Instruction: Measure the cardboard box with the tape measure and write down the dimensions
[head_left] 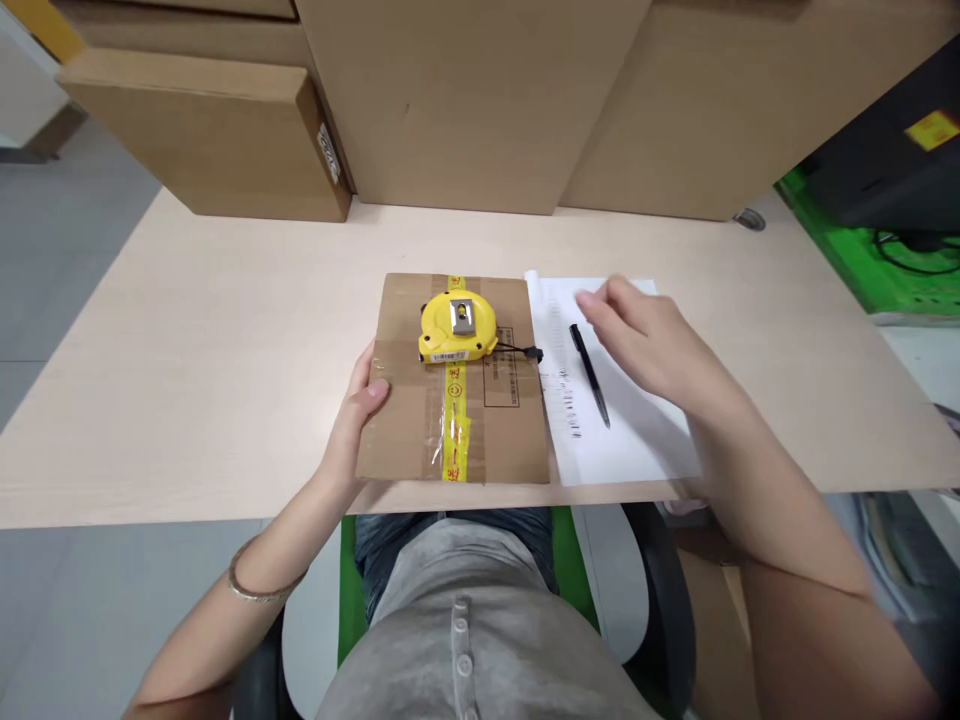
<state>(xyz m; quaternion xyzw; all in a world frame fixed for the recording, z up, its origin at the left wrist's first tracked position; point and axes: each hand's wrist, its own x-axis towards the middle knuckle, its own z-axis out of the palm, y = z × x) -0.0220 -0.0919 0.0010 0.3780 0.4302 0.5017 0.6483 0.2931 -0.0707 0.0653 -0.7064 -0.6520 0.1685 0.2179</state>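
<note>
A flat cardboard box with yellow printed tape down its middle lies near the table's front edge. My left hand grips its left side, thumb on top and the other fingers partly hidden along the side. On the box rests a yellow tape measure, its metal clip facing up and a black wrist cord trailing right. Beside the box is a white sheet of paper with handwritten marks, its left part under or against the box. A black pen lies on the sheet. Over the paper's upper right, my right hand hovers with curled fingers, nothing visible in them.
Large cardboard boxes stand along the back of the table, with a smaller carton at the back left. A green surface holding a black object and cable is at the right. A chair armrest shows below.
</note>
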